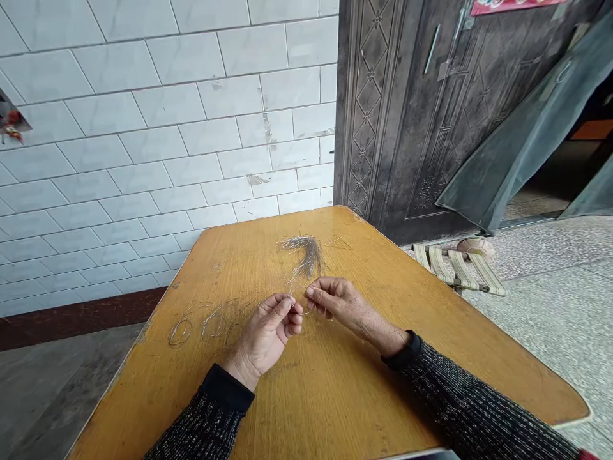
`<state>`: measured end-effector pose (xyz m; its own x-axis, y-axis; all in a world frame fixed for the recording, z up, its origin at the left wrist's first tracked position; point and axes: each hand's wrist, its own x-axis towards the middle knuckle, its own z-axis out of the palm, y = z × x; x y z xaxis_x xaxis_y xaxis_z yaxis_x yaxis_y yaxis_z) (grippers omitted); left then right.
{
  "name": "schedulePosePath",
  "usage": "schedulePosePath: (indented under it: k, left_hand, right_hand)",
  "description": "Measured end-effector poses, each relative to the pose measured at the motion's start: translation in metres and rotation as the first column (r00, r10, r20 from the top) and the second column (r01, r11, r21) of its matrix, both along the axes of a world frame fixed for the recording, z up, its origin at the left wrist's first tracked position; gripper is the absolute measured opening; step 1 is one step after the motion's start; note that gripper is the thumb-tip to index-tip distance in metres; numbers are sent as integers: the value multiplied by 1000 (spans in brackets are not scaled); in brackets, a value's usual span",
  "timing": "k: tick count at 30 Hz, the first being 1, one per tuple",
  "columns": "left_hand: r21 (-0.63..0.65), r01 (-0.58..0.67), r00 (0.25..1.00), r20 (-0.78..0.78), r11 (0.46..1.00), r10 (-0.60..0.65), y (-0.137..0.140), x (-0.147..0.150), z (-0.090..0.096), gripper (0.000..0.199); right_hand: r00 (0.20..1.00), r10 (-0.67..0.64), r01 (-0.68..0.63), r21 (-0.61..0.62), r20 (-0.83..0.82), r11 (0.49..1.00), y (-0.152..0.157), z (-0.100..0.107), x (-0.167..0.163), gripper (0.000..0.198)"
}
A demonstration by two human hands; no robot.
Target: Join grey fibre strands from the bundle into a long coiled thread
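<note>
Over the middle of the wooden table [373, 358], my left hand [271, 332] pinches a thin wire [304, 313] between thumb and fingers. My right hand [342, 303] also has thumb and forefinger closed on this wire, a short way to the right. Between the two hands the wire bends in a small curve; its ends are too fine to follow. Just beyond my fingers lies a bundle of thin wires [311, 253], bent and spread at its ends. Left of my left hand, coiled wire loops [181, 332] lie on the tabletop, one partly behind that hand.
A white tiled wall [191, 134] stands behind and left of the table. At the right are a dark carved door [412, 128], a hanging grey-green curtain [527, 134] and a low strap-seat stool [460, 265]. A few loose wire strands [339, 241] lie right of the bundle.
</note>
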<state>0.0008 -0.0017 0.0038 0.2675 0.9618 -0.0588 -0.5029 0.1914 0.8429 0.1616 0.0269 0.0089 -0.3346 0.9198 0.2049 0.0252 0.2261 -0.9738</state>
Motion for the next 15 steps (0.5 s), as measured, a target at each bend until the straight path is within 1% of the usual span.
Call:
schedulePosePath:
  k: [2,6,10,12,15]
  left_hand:
    - [2,5,1000,-11,1000,-5,0,0,-1,19]
    - [-9,43,998,-45,999,-43,0,-1,-4,20]
    - [-15,73,995,-61,997,-74,1,-1,-5,20]
    - [-18,76,995,-66,997,-77,1,0,-5,20]
    - [-19,70,994,-79,997,-71,0,1,-4,21]
  right_hand:
    - [999,24,-24,-19,-35,1000,-2,3,0,37]
    - [989,21,-31,-69,-145,997,-3,4,0,36]
    - [957,0,-54,-177,-291,983,-3,4,0,31]
    - [941,-5,-74,-221,-338,973,-3,4,0,30]
    - [941,-19,-53,-202,-339,978,-3,4,-1,30]
